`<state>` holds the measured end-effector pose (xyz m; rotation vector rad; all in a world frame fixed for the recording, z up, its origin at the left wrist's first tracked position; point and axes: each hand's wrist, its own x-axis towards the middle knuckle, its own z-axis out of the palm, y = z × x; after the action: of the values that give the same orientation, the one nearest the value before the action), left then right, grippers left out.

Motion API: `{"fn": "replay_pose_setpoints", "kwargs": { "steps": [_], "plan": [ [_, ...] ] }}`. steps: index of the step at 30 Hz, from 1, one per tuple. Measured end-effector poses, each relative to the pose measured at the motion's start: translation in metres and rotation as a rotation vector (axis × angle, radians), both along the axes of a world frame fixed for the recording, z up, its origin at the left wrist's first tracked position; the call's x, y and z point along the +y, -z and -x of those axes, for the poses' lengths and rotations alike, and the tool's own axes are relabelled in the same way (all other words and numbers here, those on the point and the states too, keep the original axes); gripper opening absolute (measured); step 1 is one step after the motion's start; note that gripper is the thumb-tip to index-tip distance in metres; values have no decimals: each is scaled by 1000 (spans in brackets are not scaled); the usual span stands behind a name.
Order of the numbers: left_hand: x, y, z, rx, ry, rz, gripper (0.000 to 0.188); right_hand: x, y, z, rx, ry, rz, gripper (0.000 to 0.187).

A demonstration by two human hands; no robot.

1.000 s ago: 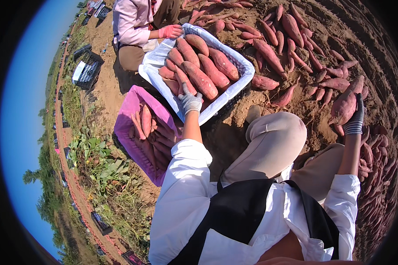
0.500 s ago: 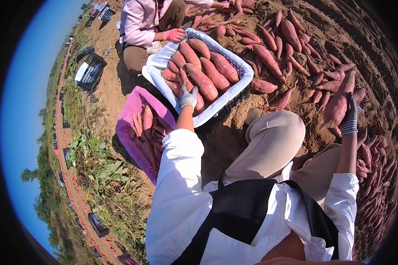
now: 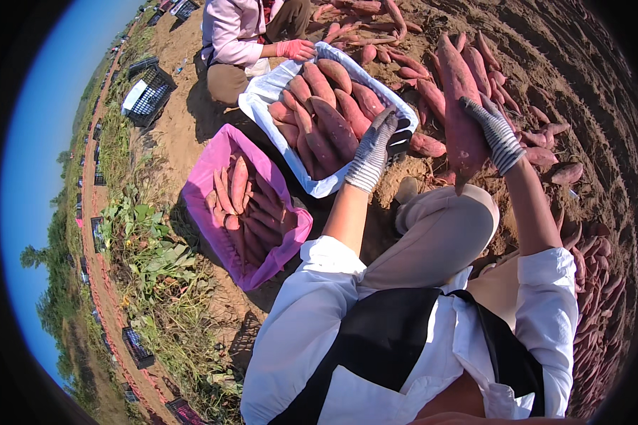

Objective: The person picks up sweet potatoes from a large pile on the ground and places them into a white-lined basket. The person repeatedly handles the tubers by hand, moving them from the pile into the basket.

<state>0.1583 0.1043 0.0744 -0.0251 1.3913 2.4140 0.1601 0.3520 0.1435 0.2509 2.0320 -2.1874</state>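
A large sweet potato (image 3: 462,124) stands almost upright in my right hand (image 3: 495,133), which wears a grey striped glove and is closed round its right side. My left hand (image 3: 376,146), in a matching glove, is over the near right rim of the crate with the white liner (image 3: 261,100). Its fingers are stretched out and nothing shows in them. Inside that crate several big sweet potatoes (image 3: 335,131) lie side by side. To its left, a crate with a pink liner (image 3: 213,159) contains smaller, thinner sweet potatoes (image 3: 252,205).
Across the white-lined crate crouches another person, whose pink-gloved hand (image 3: 295,49) is at its far rim. Loose sweet potatoes (image 3: 411,67) lie over the soil beyond, and a dense heap (image 3: 595,312) is at my right. Black crates (image 3: 147,95) stand at the far left, near green vines (image 3: 152,248).
My right hand has brought the large sweet potato leftward and inward from the pile. My left hand has let go of a sweet potato in the white-lined crate and moved right to its rim.
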Motion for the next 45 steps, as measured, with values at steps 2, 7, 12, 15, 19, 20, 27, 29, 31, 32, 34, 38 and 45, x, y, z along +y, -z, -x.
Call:
{"fn": "replay_pose_setpoints", "kwargs": {
  "steps": [2,7,12,15,19,20,27,29,31,32,34,38,45],
  "plan": [
    [10,-20,3,-141,77,-219,61,-48,3,6,148,-137,-91,73],
    [-47,28,11,-141,-394,72,73,-91,57,-13,63,-210,-20,55],
    [-134,58,-15,-163,-490,214,83,-100,42,-46,272,-486,-788,48],
    [-153,32,-5,-158,-518,265,84,-99,48,-48,310,-526,-886,46],
    [-167,31,26,-59,-659,630,89,-101,47,-47,329,-568,-871,45],
    [-169,34,32,-88,-617,864,86,-101,47,-47,334,-579,-866,44],
    [-174,67,46,56,-472,1700,57,-104,41,-47,275,-656,-892,47],
    [-172,73,42,196,-478,1698,55,-101,45,-47,285,-658,-917,47],
    [-168,75,28,243,-504,1697,55,-99,43,-49,288,-683,-940,46],
    [-164,73,20,269,-515,1696,55,-98,42,-49,288,-694,-951,46],
    [-157,64,18,211,-476,1703,55,-95,44,-49,289,-700,-973,46],
    [-158,70,12,274,-542,1757,51,-100,34,-51,273,-769,-978,47],
    [-163,88,17,437,-585,1744,49,-98,36,-48,279,-817,-973,47]
  ]
}}
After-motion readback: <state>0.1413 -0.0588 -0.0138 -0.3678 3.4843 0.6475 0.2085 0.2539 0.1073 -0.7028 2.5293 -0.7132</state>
